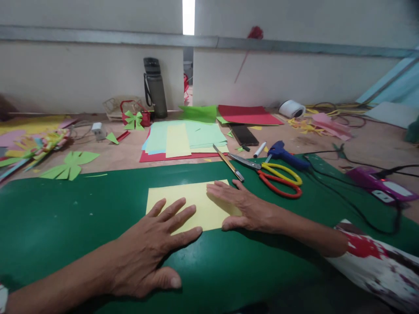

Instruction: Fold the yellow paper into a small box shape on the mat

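Note:
A pale yellow sheet of paper (199,198) lies flat on the green cutting mat (81,209). Across its left part my left hand (157,244) rests with the fingers spread, the thumb out on the mat. At the sheet's right end lies my right hand (245,205), fingers stretched out over the paper and its thumb by the near edge. Just beyond the right hand are a craft knife (229,163) and scissors (278,172) with one yellow and one red handle. Both palms hide parts of the sheet.
Behind the mat sits a stack of coloured paper (207,135). A blue glue gun (288,157), a marker (260,149) and a phone (244,135) lie to the right. A purple power strip (381,185) trails black cables over the mat. Green paper cut-outs (70,165) lie left; a bottle (157,89) stands behind.

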